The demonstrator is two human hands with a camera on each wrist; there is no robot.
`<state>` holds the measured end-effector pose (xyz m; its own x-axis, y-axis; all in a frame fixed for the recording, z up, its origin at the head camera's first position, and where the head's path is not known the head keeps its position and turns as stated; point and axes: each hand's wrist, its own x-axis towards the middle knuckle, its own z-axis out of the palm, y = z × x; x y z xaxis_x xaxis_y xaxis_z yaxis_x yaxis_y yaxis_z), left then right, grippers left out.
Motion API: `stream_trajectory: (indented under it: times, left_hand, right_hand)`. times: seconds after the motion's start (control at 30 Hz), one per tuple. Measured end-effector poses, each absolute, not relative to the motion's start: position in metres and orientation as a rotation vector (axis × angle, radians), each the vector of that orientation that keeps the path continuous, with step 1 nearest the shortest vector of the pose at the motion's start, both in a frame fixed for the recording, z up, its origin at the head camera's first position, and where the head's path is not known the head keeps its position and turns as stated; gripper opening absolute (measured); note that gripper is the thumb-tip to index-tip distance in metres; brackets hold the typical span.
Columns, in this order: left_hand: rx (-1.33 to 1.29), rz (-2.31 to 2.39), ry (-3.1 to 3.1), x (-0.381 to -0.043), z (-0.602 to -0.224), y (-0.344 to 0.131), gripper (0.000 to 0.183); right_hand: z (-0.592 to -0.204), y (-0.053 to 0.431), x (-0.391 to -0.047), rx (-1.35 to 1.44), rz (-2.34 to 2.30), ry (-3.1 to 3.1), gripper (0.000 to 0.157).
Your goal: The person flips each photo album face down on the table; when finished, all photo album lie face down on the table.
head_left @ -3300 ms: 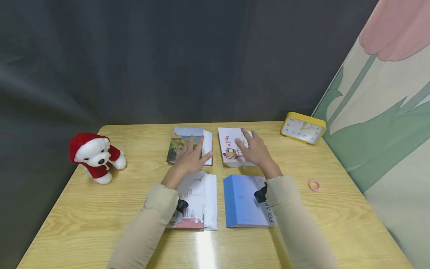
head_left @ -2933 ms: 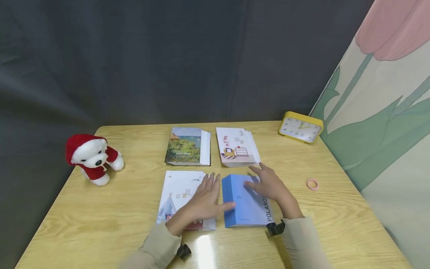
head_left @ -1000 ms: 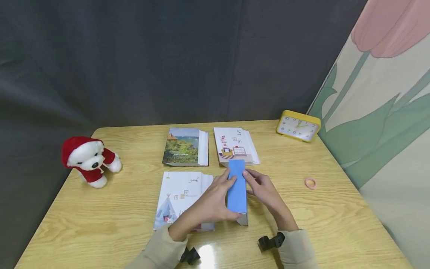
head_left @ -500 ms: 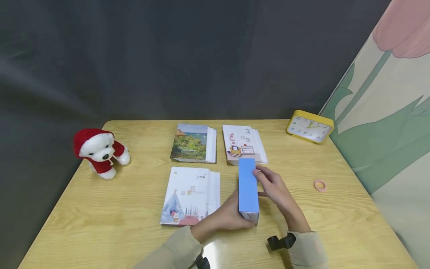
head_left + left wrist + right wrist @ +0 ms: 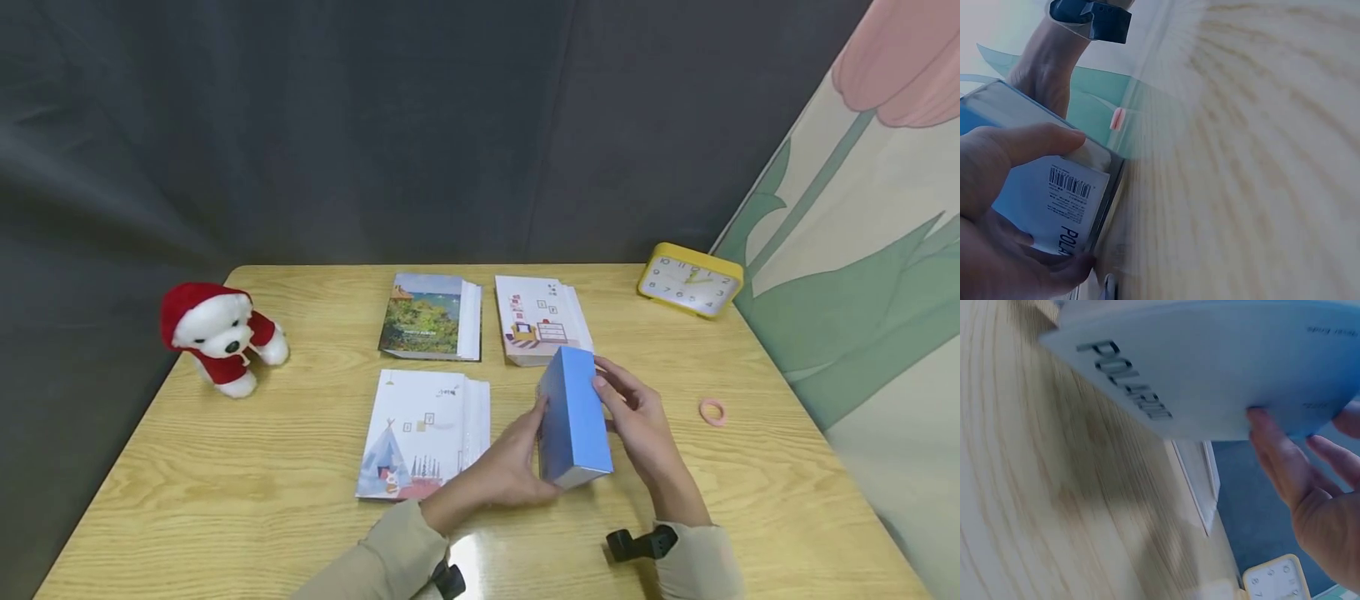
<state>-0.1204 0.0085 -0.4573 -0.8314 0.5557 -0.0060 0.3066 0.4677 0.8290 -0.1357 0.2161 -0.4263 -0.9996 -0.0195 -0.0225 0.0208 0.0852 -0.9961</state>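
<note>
A thick blue photo album [image 5: 573,417] stands tilted between both hands, its spine facing up and its left cover turned partly into view. My left hand [image 5: 506,467] grips the near left side; in the left wrist view its thumb lies along the page edge, beside a barcode on the cover. On the far right my right hand [image 5: 641,421] holds the album, thumb by the spine. The right wrist view shows the right fingertips [image 5: 1260,415] against the cover lettered POLAROID. Left of the blue one lies a white tent-picture album [image 5: 408,433].
Behind lie a landscape-cover album [image 5: 423,317] and a white album with a furniture drawing [image 5: 536,321]. A plush dog in red [image 5: 221,337] sits at the left. A yellow clock [image 5: 690,282] stands back right, and a pink ring [image 5: 712,412] lies on the wooden table [image 5: 262,467].
Both hands came back from above the rear albums to the blue album, which lay flat. It was raised onto its edge, spine up, and has since turned and leaned to the right.
</note>
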Motion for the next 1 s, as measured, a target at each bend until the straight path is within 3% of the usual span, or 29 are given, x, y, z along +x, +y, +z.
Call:
stream_trajectory:
  times: [0.23,0.5,0.83,1.0]
  left_hand:
    - [0.693,1.172,2.538,-0.117,-0.454,0.009,0.117]
    - [0.690,1.097,2.626,-0.112,-0.460,0.013,0.109]
    - [0.724,1.029,2.626,-0.116,-0.458,0.015,0.104]
    - [0.668,1.106,2.569,-0.117,-0.442,-0.020,0.110]
  right_hand:
    - [-0.428,0.225,-0.129,0.029,-1.945,2.591,0.043]
    - [-0.432,0.232,-0.124,0.104,-1.564,2.704,0.063]
    - [-0.436,0.235,-0.127,0.210,-1.234,2.850,0.053]
    - [-0.417,0.204,-0.131,0.098,-1.083,3.166,0.054]
